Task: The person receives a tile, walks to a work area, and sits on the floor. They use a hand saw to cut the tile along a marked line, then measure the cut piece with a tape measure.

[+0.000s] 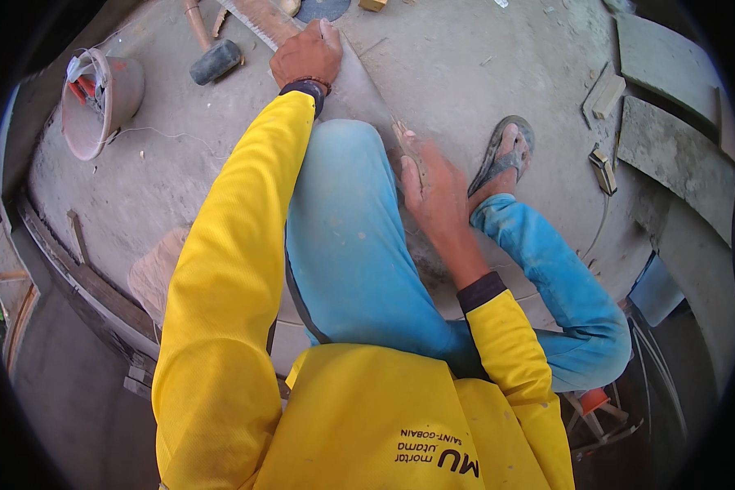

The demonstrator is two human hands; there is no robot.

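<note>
Far ahead, my left hand (pixel 306 55) is closed at the edge of a long flat strip (pixel 257 18), grey and rusty brown, which slants across the floor from the top of the view. It looks like a saw blade or a thin board; I cannot tell which. My right hand (pixel 434 184) is wrapped around a rough piece of wood (pixel 401 140) beside my raised knee. Its fingertips and part of the wood are hidden. Whether wood and strip are joined cannot be seen. My knee (pixel 339 188) stands between my two arms.
A rubber mallet (pixel 216 62) lies left of my left hand. Further left, a dusty bucket (pixel 126 90) on its side holds tools. A dark disc (pixel 322 9) lies at the top. My sandalled foot (pixel 506 159), wooden blocks (pixel 608 97) and grey slabs (pixel 670 139) are on the right.
</note>
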